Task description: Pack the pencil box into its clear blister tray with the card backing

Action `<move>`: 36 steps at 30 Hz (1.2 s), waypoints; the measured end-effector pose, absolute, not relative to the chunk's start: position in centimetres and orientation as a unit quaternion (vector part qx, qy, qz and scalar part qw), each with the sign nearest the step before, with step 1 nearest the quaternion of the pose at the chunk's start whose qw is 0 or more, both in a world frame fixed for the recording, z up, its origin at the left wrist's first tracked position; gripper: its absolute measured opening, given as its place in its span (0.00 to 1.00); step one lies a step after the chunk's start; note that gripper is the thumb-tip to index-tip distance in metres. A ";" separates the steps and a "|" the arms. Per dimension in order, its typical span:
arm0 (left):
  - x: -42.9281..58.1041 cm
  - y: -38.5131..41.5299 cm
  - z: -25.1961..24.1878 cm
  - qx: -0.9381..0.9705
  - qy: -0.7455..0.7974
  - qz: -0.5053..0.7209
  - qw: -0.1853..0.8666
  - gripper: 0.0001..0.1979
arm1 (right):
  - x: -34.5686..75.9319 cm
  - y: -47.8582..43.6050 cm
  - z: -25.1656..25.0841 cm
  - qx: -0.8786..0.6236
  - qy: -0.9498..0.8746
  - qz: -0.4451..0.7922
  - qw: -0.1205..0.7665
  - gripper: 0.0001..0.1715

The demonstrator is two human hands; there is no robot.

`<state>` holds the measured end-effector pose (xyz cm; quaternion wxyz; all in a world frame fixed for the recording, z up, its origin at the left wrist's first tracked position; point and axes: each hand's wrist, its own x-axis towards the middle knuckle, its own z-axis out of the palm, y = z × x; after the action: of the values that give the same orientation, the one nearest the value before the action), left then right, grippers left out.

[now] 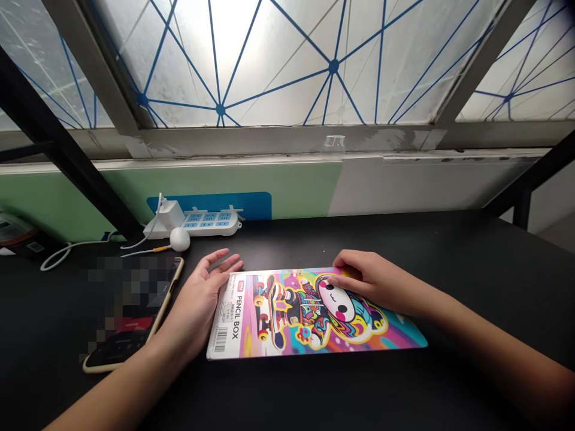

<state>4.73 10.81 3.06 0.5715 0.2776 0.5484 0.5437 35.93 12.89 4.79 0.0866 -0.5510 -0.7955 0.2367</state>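
Observation:
A colourful flat pencil box (pixel 309 314) with a cartoon figure and a white "PENCIL BOX" label lies on the black table (pixel 287 395), its label end to the left. My left hand (pixel 197 299) rests against that end, fingers apart and gripping nothing. Over the far edge reaches my right hand (pixel 368 275), with the thumb on the printed top and the other fingers bent at the back edge, their tips partly hidden.
Left of my left hand lies a phone (pixel 139 323) in a pale case. Behind it are a white power strip (pixel 211 224), a plug, cables and a round white device (pixel 179 239). A dark container (pixel 20 236) stands far left; black frame bars rise at both sides.

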 end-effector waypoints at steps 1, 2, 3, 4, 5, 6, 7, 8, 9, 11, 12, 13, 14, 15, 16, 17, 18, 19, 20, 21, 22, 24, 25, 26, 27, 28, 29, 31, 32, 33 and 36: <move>4.8 10.8 3.1 0.276 0.550 0.541 0.573 0.18 | 35.9 12.9 4.8 -0.554 -0.796 0.227 0.086 0.26; 4.8 10.8 3.1 0.275 0.551 0.539 0.574 0.17 | 35.8 12.9 4.8 -0.557 -0.798 0.216 0.085 0.25; 4.8 10.8 3.2 0.274 0.551 0.539 0.575 0.17 | 35.8 12.9 4.7 -0.558 -0.800 0.206 0.084 0.25; 4.8 10.9 3.2 0.275 0.551 0.538 0.576 0.17 | 35.8 12.9 4.7 -0.559 -0.802 0.196 0.084 0.25; 4.7 10.9 3.3 0.276 0.550 0.537 0.576 0.16 | 35.8 13.0 4.6 -0.559 -0.803 0.187 0.085 0.24; 4.7 10.9 3.3 0.279 0.550 0.534 0.578 0.15 | 35.8 13.0 4.5 -0.559 -0.805 0.177 0.089 0.24; 4.7 10.9 3.3 0.283 0.550 0.531 0.579 0.14 | 35.9 13.1 4.3 -0.557 -0.808 0.164 0.095 0.24; 4.7 10.8 3.3 0.288 0.551 0.529 0.579 0.13 | 36.0 13.1 4.2 -0.553 -0.813 0.147 0.106 0.23; 4.7 10.8 3.3 0.291 0.551 0.527 0.578 0.11 | 36.1 13.1 4.1 -0.545 -0.820 0.125 0.123 0.23; 4.6 10.6 3.2 0.298 0.543 0.527 0.582 0.08 | 36.3 13.1 4.0 -0.518 -0.835 0.070 0.171 0.24; 4.6 10.5 3.2 0.302 0.534 0.531 0.584 0.08 | 36.3 13.1 4.1 -0.501 -0.841 0.037 0.201 0.24; 4.6 10.4 3.1 0.310 0.523 0.538 0.584 0.08 | 36.3 12.9 4.1 -0.482 -0.845 0.003 0.231 0.25; 4.5 10.2 3.0 0.322 0.508 0.550 0.580 0.09 | 36.3 12.8 4.2 -0.464 -0.847 -0.031 0.257 0.25; 4.5 10.1 2.9 0.337 0.494 0.565 0.569 0.11 | 36.2 12.5 4.3 -0.448 -0.847 -0.064 0.280 0.25; 4.5 10.0 2.9 0.353 0.483 0.580 0.553 0.13 | 36.1 12.2 4.4 -0.433 -0.845 -0.096 0.299 0.24; 4.5 10.0 2.9 0.367 0.477 0.595 0.534 0.15 | 35.9 11.9 4.5 -0.421 -0.842 -0.124 0.314 0.22; 4.5 9.9 2.9 0.376 0.473 0.606 0.518 0.17 | 35.7 11.6 4.6 -0.411 -0.839 -0.148 0.325 0.18; 4.5 9.8 3.0 0.378 0.473 0.613 0.508 0.19 | 35.5 11.3 4.6 -0.401 -0.836 -0.169 0.333 0.15; 4.5 9.8 3.1 0.374 0.472 0.619 0.504 0.20 | 35.4 10.9 4.7 -0.392 -0.835 -0.185 0.340 0.13; 4.4 9.7 3.3 0.367 0.467 0.626 0.505 0.21 | 35.2 10.6 4.7 -0.383 -0.834 -0.197 0.344 0.11; 4.4 9.7 3.4 0.362 0.458 0.633 0.508 0.22 | 35.1 10.3 4.7 -0.376 -0.835 -0.204 0.346 0.11; 4.1 9.5 3.7 0.371 0.433 0.640 0.516 0.24 | 34.9 9.7 4.8 -0.364 -0.838 -0.213 0.347 0.12; 4.0 9.4 3.9 0.385 0.418 0.639 0.519 0.26 | 34.8 9.4 4.9 -0.362 -0.839 -0.215 0.344 0.13; 3.8 9.3 4.0 0.404 0.404 0.634 0.522 0.27 | 34.6 9.1 5.0 -0.360 -0.842 -0.215 0.340 0.13; 3.7 9.3 4.0 0.422 0.393 0.626 0.526 0.28 | 34.5 8.9 5.1 -0.357 -0.847 -0.212 0.333 0.12; 3.5 9.2 4.0 0.437 0.385 0.619 0.526 0.28 | 34.3 8.6 5.2 -0.354 -0.853 -0.206 0.325 0.11; 3.3 9.2 4.0 0.451 0.381 0.614 0.524 0.28 | 34.1 8.3 5.4 -0.350 -0.859 -0.198 0.315 0.10; 2.9 9.3 4.0 0.482 0.387 0.598 0.510 0.25 | 33.7 7.9 5.7 -0.347 -0.871 -0.185 0.295 0.08; 2.7 9.4 3.9 0.499 0.393 0.590 0.499 0.23 | 33.5 7.7 5.8 -0.347 -0.874 -0.183 0.286 0.07; 2.4 9.6 4.0 0.518 0.400 0.577 0.488 0.21 | 33.3 7.6 5.9 -0.349 -0.877 -0.180 0.278 0.07; 1.8 9.8 4.4 0.599 0.409 0.509 0.463 0.15 | 33.1 7.6 5.9 -0.359 -0.884 -0.160 0.254 0.04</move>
<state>1.81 9.81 4.37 0.4631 0.5989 0.4093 0.5092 33.11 7.64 5.92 0.2541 -0.3587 -0.8839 -0.1596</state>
